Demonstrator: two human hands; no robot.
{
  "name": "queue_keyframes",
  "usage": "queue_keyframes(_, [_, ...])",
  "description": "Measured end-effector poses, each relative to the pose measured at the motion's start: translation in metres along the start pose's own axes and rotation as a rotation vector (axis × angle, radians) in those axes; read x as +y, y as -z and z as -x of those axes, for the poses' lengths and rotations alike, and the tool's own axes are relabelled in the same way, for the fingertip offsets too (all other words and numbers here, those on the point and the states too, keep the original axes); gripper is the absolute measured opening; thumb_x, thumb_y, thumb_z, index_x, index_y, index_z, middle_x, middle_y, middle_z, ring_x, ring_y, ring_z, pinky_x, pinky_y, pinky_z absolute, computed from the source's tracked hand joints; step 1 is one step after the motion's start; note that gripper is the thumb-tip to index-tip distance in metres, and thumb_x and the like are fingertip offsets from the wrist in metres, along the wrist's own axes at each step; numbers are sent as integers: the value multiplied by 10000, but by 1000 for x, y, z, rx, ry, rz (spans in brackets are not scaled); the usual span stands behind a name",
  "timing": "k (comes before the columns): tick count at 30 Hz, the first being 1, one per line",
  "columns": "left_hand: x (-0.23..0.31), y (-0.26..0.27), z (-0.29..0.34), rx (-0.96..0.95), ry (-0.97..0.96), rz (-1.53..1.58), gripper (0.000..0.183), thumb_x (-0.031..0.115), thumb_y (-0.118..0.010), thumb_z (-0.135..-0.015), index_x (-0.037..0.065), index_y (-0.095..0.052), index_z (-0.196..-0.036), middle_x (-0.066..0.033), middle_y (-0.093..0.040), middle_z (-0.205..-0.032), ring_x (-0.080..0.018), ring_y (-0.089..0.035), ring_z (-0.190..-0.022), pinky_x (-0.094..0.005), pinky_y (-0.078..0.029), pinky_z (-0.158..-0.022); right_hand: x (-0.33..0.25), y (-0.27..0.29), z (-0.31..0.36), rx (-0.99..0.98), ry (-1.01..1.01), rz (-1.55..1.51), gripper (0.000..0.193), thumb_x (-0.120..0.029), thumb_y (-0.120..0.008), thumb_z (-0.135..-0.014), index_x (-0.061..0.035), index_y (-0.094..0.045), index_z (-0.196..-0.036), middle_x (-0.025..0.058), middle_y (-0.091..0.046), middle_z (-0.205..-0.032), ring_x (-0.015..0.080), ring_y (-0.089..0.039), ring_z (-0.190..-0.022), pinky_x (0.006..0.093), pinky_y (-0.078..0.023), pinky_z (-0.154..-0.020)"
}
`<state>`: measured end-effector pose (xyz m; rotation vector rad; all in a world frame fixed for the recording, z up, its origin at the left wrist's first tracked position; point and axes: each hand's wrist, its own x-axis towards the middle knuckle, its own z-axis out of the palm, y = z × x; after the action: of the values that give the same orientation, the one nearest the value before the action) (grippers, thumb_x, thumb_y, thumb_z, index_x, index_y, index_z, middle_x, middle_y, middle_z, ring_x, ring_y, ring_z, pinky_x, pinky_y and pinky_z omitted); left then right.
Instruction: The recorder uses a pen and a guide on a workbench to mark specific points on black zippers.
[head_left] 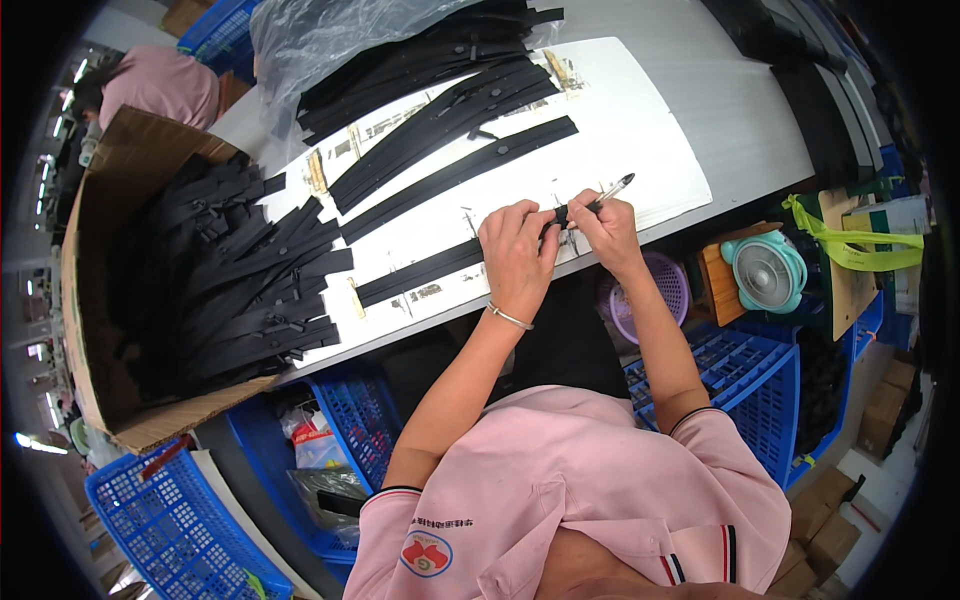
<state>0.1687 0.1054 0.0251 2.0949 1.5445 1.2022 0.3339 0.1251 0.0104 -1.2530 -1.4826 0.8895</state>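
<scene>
A black zipper point(420, 274) lies across the white board point(650, 140) at the edge nearest me. My left hand point(515, 255) presses down over its right part, thumb and fingers closed on the tape. At the zipper's right end, my right hand point(608, 232) holds a clear-barrelled pen point(614, 189) with a dark end pointing up and to the right. Its fingertips meet the dark tape close to the left hand's, and the exact contact is partly hidden. Farther up the board lie another single zipper point(460, 178) and a bundle of zippers point(440, 130).
On the left, an open cardboard box point(130, 150) holds a heap of black zippers point(230, 270). Clear plastic point(310, 45) covers the far left. Blue baskets point(180, 520), a purple basket point(665, 295) and a turquoise fan point(768, 270) stand beside the table. Another person point(160, 85) is at far left.
</scene>
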Motion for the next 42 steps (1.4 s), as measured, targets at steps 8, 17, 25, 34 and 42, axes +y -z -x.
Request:
queue_keyframes(8, [-7, 3, 2, -18, 12, 11, 252, 106, -774, -801, 83, -725, -1047, -77, -651, -1142, -292, -563, -1110, -435, -398, -973, -6, -8, -6, -17, 121, 180, 187, -136, -663, -925, 6, -690, -807, 127, -633, -649, 241, -597, -542, 344, -441, -535])
queue_keyframes(17, [-5, 24, 35, -121, 58, -150, 483, 228, -707, -920, 82, -603, -1369, -162, -458, -1520, -357, -394, -1414, -610, -208, -1158, -3, 3, 7, 126, -21, -100, 251, -104, -586, -1004, 20, -637, -792, 34, -645, -751, 85, -570, -679, 242, -450, -625])
queue_keyframes(25, [-51, 12, -35, -176, 18, -135, 440, 264, -652, -971, 41, -597, -1347, -204, -453, -1511, -359, -380, -1442, -703, -150, -1158, 5, 0, 9, 203, -68, -126, 215, -141, -591, -1013, 2, -679, -879, 31, -667, -853, 73, -601, -698, 198, -451, -625])
queue_keyframes(34, [-144, 129, -8, 116, 26, -517, 434, -42, -580, -814, 70, -661, -1226, -133, -582, -1341, -361, -432, -1403, -669, -170, -1185, 0, -2, 5, 226, -121, -114, 206, -144, -611, -1021, 2, -687, -897, 8, -654, -817, 43, -528, -646, 190, -399, -587])
queue_keyframes(42, [-192, 236, 9, 244, 190, -719, 163, 37, -779, -756, 102, -734, -899, -33, -729, -1067, -313, -541, -1324, -620, -102, -1231, 5, -2, 4, 170, -120, -113, 197, -122, -620, -1016, 31, -686, -912, 37, -679, -878, 65, -577, -724, 216, -467, -658])
